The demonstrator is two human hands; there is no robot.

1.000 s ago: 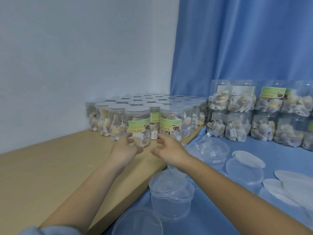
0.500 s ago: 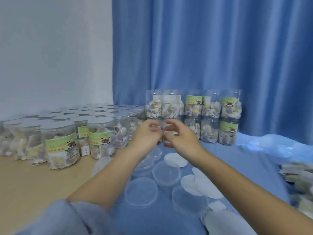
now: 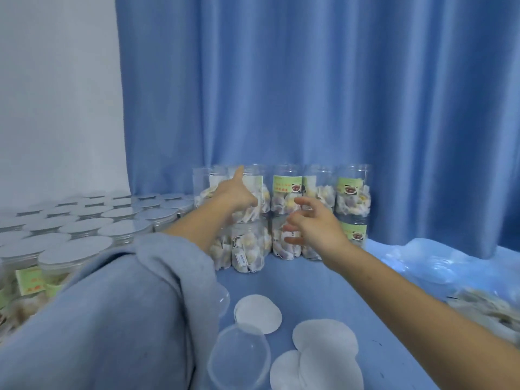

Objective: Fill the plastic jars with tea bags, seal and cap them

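Clear plastic jars (image 3: 351, 192) filled with tea bags stand two high against the curtain; their tops look uncovered. My left hand (image 3: 235, 194) reaches to an upper jar (image 3: 260, 190) at the stack's left, thumb pointing up along its side and fingers curled at its front. My right hand (image 3: 312, 225) hovers with spread fingers in front of the middle jars (image 3: 284, 192), apparently apart from them. White seal discs (image 3: 257, 313) and a clear cap (image 3: 239, 356) lie on the blue cloth near me.
Several sealed jars with silver tops (image 3: 84, 243) crowd the wooden table at left. Loose tea bags (image 3: 484, 308) and a crumpled plastic bag (image 3: 439, 257) lie at right. A blue curtain (image 3: 309, 94) hangs behind. My grey sleeve (image 3: 112, 319) covers the lower left.
My view swung right from the sealed jars to the stack by the curtain. Both hands left the sealed group and moved out to the stack, the left onto an upper jar.
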